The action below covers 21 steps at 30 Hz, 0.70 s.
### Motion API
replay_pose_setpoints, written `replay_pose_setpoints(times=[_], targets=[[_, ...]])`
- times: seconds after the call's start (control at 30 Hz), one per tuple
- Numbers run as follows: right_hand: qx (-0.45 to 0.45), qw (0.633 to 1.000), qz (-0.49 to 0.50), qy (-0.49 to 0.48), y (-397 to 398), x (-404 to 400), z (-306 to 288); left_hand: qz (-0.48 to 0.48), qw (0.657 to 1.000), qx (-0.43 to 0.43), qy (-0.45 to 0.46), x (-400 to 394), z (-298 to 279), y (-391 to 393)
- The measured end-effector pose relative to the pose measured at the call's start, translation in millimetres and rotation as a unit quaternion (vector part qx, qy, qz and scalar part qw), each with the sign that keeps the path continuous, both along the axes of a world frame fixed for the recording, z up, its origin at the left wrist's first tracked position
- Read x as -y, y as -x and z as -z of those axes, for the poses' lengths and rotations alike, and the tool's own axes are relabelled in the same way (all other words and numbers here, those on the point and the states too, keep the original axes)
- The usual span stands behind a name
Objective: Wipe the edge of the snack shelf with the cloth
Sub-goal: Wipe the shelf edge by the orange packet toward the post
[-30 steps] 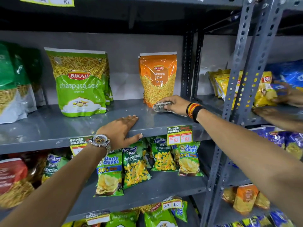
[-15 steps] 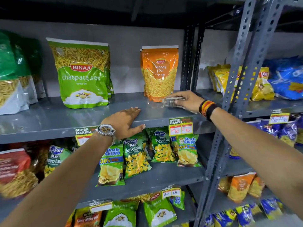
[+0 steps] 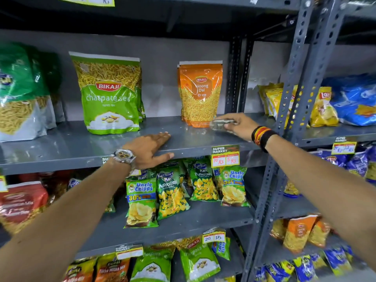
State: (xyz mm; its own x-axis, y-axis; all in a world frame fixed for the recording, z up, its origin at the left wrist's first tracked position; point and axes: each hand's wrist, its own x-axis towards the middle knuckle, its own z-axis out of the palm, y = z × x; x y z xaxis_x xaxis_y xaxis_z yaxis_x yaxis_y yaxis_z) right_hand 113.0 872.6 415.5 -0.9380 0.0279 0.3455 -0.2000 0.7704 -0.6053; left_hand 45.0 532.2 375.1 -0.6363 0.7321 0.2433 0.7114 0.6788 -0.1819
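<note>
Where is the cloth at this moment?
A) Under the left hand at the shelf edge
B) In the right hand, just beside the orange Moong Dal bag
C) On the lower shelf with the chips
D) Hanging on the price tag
B: the right hand holds the cloth on the shelf, next to the orange Moong Dal bag.

grey painted metal shelf (image 3: 61,147) with dull sheen; glossy plastic snack bags (image 3: 109,94); crumpled cloth (image 3: 220,124).

"BIKAJI chatpata sev" on green bag (image 3: 109,94), "BIKAJI Moong Dal" on orange pouch (image 3: 200,92), "SUPER MARKET 10 RS 5 RS" on price tag (image 3: 225,156)
</note>
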Motion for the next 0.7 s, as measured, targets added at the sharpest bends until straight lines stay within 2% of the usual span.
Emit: replay_pose_setpoints(times=[0.1, 0.2, 0.27, 0.37, 0.43, 0.53, 0.63, 0.7], targets=[[0.033, 0.994, 0.091, -0.042, 13, -22, 12, -0.017, 1.000, -0.009, -0.005, 41, -2, 0], [0.027, 0.993, 0.094, -0.064, 22, -5, 24, -0.045, 0.999, -0.012, -0.016, 69, 9, -3], [0.017, 0.997, 0.036, -0.061, 16, 35, 26, -0.060, 0.998, -0.012, -0.034, 73, 15, -5], [0.055, 0.991, -0.105, -0.066, 3, 97, 21, -0.070, 0.996, -0.014, -0.045, 71, 16, -3], [0.047, 0.985, -0.149, -0.068, 15, 117, 13, -0.065, 0.997, -0.004, -0.043, 72, 15, 1], [0.010, 0.997, -0.081, -0.016, 50, 122, 5, -0.079, 0.995, 0.007, -0.056, 87, 15, 8], [0.027, 0.999, -0.013, -0.031, 77, 124, 12, -0.104, 0.992, -0.006, -0.069, 107, 17, 7], [0.037, 0.999, -0.006, -0.027, 88, 135, 17, -0.114, 0.991, -0.019, -0.075, 112, 21, 2]])
